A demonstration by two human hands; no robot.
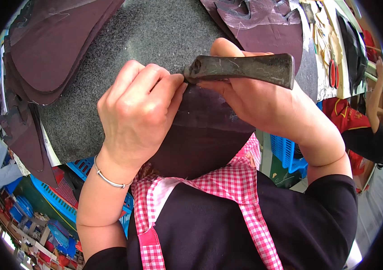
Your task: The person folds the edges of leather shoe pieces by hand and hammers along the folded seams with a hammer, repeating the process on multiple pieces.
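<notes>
My left hand (135, 110) is closed in a pinch at the far edge of a dark brown, leather-like piece (200, 139), which hangs over the near side of a speckled grey slab (164, 31) toward my lap. In my right hand (268, 101) is a hammer (250, 68) with a worn, dark metal head, my fingers wrapped round it. The head lies across the top of that hand, its narrower left end right beside my left fingertips. My right fingertips are partly hidden under the metal.
Dark brown cut pieces are stacked at the slab's left (52, 54) and far right (268, 38). Red-handled scissors (333, 74) lie on the right. Blue plastic baskets (286, 150) stand below the slab. Another person in a red apron (346, 114) is at the right.
</notes>
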